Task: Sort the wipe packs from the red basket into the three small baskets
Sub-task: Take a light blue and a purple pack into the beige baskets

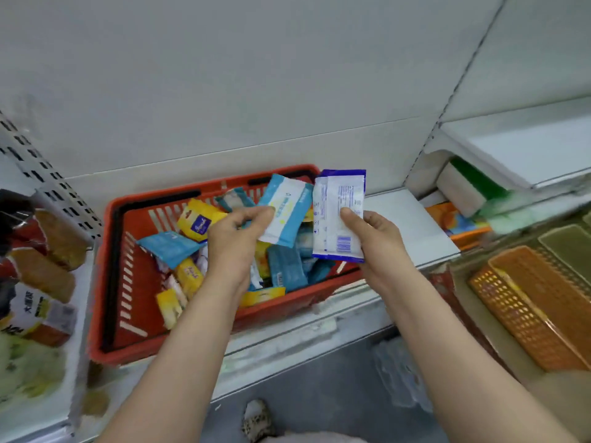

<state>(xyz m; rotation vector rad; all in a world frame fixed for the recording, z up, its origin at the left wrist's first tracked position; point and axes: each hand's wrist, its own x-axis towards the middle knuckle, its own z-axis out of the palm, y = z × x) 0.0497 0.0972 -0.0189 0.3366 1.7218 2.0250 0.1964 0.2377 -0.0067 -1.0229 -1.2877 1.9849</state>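
We are taking the red basket [128, 314] as our landmark; it is sitting on a white shelf [412, 225]. To the left of the red basket we are noting bagged goods [48, 251], blurred. To its right, on a lower level, an orange basket [527, 308] and an olive-green basket [569, 247] are standing side by side; behind them we are seeing green-and-white packs [470, 187] and an orange pack [460, 225]. Inside the red basket, loose wipe packs [179, 247] in teal and yellow are lying heaped, and both forearms are crossing over its front rim.

The left hand [236, 235] is hovering over the middle of the red basket, its thumb and fingers pinching a teal-and-white pack [284, 209] by the lower edge, raised clear of the heap. The right hand [374, 238] is holding up a blue-and-white pack [335, 215] above the red basket's right end, thumb pressing its printed face, fingers curling behind.
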